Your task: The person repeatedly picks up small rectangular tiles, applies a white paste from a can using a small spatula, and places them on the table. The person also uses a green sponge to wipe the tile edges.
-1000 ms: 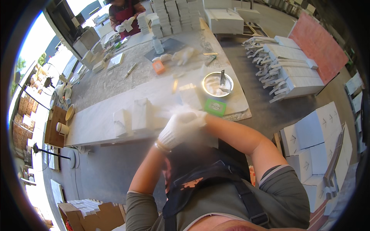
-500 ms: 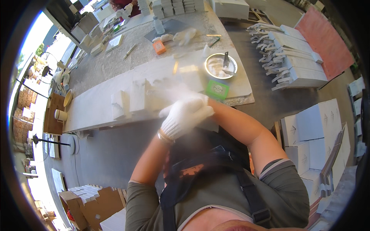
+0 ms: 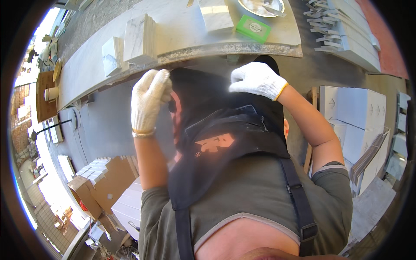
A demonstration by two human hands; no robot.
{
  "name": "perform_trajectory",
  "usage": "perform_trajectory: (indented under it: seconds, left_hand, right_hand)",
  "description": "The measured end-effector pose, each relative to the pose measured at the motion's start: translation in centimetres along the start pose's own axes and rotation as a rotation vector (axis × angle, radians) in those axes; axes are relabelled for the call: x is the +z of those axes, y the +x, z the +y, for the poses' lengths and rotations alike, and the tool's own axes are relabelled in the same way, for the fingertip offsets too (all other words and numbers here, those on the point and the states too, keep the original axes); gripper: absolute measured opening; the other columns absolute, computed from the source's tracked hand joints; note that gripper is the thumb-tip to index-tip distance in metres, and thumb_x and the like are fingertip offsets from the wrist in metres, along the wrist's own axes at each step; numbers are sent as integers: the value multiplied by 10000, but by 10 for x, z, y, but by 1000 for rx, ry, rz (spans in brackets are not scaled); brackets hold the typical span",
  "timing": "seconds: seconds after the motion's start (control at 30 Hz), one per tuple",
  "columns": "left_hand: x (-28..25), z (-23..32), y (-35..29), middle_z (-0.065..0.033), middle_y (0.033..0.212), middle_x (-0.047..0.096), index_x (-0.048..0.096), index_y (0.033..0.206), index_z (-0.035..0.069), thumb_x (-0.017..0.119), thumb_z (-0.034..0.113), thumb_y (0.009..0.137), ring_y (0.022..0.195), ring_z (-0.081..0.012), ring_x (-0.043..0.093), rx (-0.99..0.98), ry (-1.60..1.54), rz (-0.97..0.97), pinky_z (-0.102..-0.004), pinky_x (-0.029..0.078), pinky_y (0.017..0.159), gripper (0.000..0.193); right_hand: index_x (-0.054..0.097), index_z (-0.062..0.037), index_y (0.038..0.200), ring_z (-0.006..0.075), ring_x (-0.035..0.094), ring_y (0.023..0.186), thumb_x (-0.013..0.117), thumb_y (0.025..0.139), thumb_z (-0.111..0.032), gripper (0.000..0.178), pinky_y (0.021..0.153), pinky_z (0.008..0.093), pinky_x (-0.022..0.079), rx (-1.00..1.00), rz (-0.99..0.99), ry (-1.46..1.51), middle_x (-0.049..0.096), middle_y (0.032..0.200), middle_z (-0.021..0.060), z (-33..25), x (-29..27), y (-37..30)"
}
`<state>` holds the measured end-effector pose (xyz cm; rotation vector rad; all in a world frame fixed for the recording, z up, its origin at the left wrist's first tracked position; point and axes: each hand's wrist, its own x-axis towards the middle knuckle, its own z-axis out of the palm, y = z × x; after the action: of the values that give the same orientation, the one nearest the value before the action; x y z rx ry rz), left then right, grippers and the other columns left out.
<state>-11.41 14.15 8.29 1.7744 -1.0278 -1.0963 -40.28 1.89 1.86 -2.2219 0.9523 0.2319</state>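
Near the table (image 3: 180, 37) I see a black apron (image 3: 247, 143), left hand (image 3: 149, 102) and right hand (image 3: 258, 81). Gloved fingers (image 3: 161, 81) curl; I can't tell if they pinch cloth. Gentle, even hands work best.

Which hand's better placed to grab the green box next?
Likely the right hand: it's just below the green box in view; the left hand is farther off, below the white marble tiles.
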Motion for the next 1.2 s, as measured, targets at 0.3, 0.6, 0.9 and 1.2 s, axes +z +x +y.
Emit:
perform_trajectory:
  seconds: [0.3, 0.6, 0.9, 1.2]
  left_hand:
    - [-45, -166, -58, -16, 772, 618, 673, 928, 39, 701, 438, 998, 653, -103, 567, -381, 317, 196, -281, 471, 556, 406]
    - [-62, -206, -101, -24, 758, 621, 678, 937, 41, 678, 469, 1010, 612, -104, 569, -418, 325, 242, -275, 480, 572, 434]
    - [-60, -215, -99, -23, 748, 625, 676, 951, 62, 668, 479, 1011, 576, -92, 562, -430, 291, 246, -259, 420, 526, 421]
    - [-55, -195, -91, -21, 758, 627, 683, 994, 65, 665, 477, 1005, 555, -94, 565, -483, 195, 300, -252, 400, 499, 413]
  right_hand:
    - [792, -85, 1151, 376, 725, 1114, 568, 925, -247, 358, 945, 478, 566, 280, -185, -211, 754, 1219, 170, 92, 93, 103]
    - [686, -137, 1407, 328, 662, 1299, 599, 961, -464, 560, 1053, 512, 509, 538, -282, -545, 684, 1425, 112, 144, 182, 179]
    - [730, -125, 1343, 332, 666, 1282, 611, 969, -408, 483, 1042, 489, 520, 470, -276, -244, 688, 1397, 161, 162, 206, 172]
    - [696, -105, 1342, 384, 581, 1346, 551, 987, -312, 437, 1127, 507, 448, 361, 153, -110, 606, 1477, 190, 106, 80, 111]
